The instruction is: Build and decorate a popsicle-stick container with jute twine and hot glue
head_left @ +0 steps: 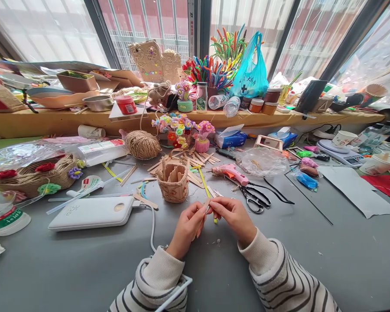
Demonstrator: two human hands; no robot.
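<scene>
Above the front middle of the table, my left hand (pixel 189 225) and my right hand (pixel 233 216) meet fingertip to fingertip. Pinched between them is a short, pale piece of wooden craft stick (pixel 207 202), mostly covered by the fingers. Just beyond my left hand stands a small basket (pixel 172 190) made of craft sticks and twine, with loose sticks inside. A pink glue gun (pixel 232 174) and black-handled scissors (pixel 255 199) lie beyond my right hand. A yellow strip (pixel 204 184) runs behind the fingertips.
Loose craft sticks (pixel 195 177) are scattered behind the basket, near a twine ball (pixel 143 145). A white power bank (pixel 91 213) with a cable lies left. White paper (pixel 357 190) and a digital scale (pixel 339 151) are on the right. A crowded ledge (pixel 117 119) runs along the windows.
</scene>
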